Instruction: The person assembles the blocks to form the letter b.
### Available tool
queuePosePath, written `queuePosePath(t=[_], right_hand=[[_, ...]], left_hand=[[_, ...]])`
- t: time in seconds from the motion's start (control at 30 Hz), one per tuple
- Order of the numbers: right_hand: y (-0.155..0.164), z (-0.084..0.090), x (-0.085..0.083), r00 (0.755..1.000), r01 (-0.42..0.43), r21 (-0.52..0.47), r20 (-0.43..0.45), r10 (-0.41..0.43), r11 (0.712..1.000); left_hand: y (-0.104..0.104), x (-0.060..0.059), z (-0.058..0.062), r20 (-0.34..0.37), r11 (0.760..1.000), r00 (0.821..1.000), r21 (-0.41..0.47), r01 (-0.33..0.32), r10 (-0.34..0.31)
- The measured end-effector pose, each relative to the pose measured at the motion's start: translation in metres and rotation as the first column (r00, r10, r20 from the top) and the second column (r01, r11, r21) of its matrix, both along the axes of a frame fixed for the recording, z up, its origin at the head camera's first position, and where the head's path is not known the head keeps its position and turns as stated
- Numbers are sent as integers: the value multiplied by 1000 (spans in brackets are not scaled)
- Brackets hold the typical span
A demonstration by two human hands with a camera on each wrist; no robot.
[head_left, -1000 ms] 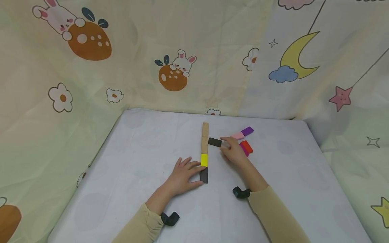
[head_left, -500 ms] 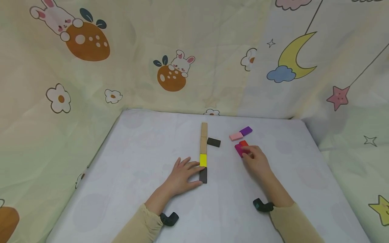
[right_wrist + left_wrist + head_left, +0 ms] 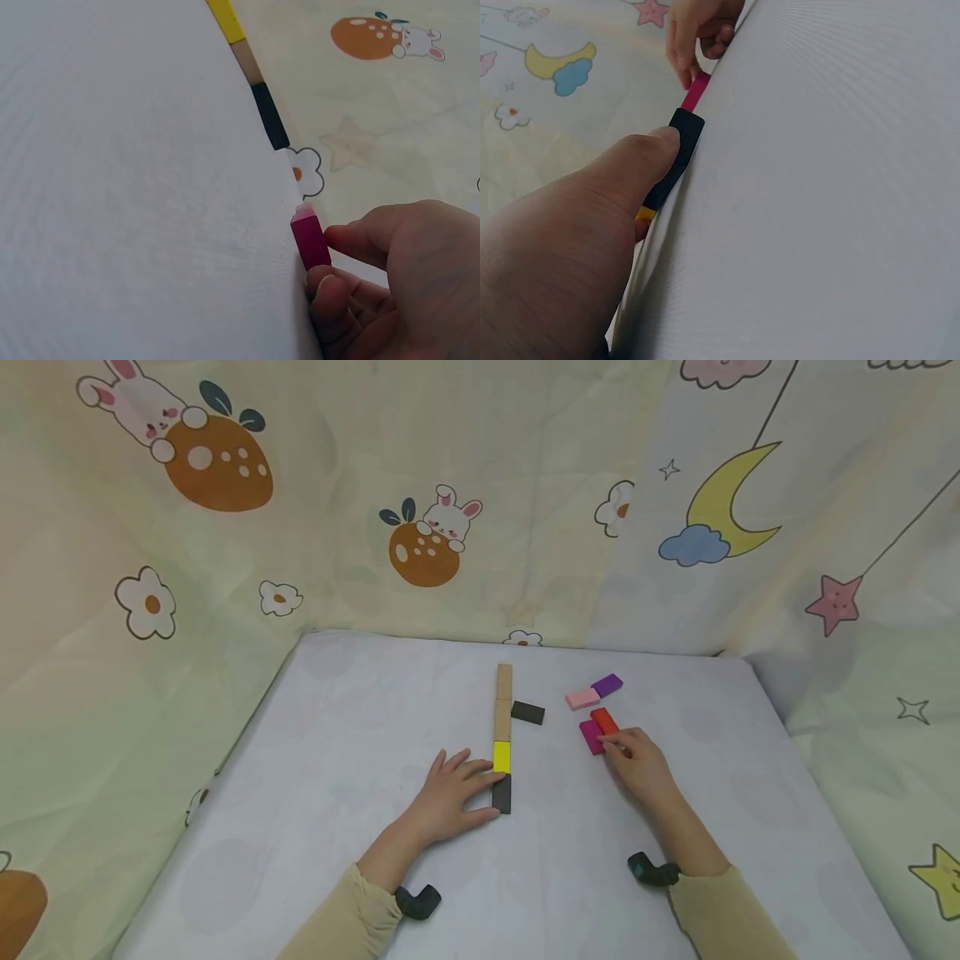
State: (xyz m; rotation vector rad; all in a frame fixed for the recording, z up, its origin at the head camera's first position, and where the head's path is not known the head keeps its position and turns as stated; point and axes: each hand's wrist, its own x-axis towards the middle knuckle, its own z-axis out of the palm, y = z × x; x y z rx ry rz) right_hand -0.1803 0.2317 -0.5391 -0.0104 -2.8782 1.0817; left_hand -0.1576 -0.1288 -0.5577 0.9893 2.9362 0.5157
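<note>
- Lying to the right of the yellow block point(image 3: 502, 757) and slightly beyond it, the magenta block point(image 3: 591, 737) sits alongside the red block point(image 3: 603, 719).
- The right hand point(image 3: 641, 768) has its fingertips at the magenta block, with a narrow gap between them; I cannot tell whether they grip it.
- The left hand point(image 3: 446, 797), left of the yellow block, has loosely spread fingers touching the row; the left wrist view shows its thumb on the near black block point(image 3: 502, 795), which touches the yellow block's near end.
- Two wooden blocks point(image 3: 503, 700) run on beyond the yellow block; a second black block point(image 3: 528, 712) sticks out to their right.
- Farther beyond and right of the yellow block are the pink block point(image 3: 582, 697) and purple block point(image 3: 607, 684); only the head view shows the purple and red ones.
- Cloth point(image 3: 525, 552) printed with rabbits, flowers and a moon rises behind everything.
</note>
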Motion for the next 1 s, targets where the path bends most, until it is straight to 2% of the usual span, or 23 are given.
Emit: queuePosePath(t=[0.4, 0.73, 1.0], right_hand=[[-7, 1, -1, 998, 14, 25, 64, -15, 1000], [-14, -1, -4, 997, 11, 91, 70, -18, 996], [-17, -1, -3, 999, 14, 127, 39, -19, 992]], left_hand=[[0, 0, 0, 7, 1000, 1000, -13, -3, 3], [-1, 0, -1, -28, 1000, 1000, 9, 12, -11], [0, -1, -2, -8, 1000, 1000, 0, 3, -3]])
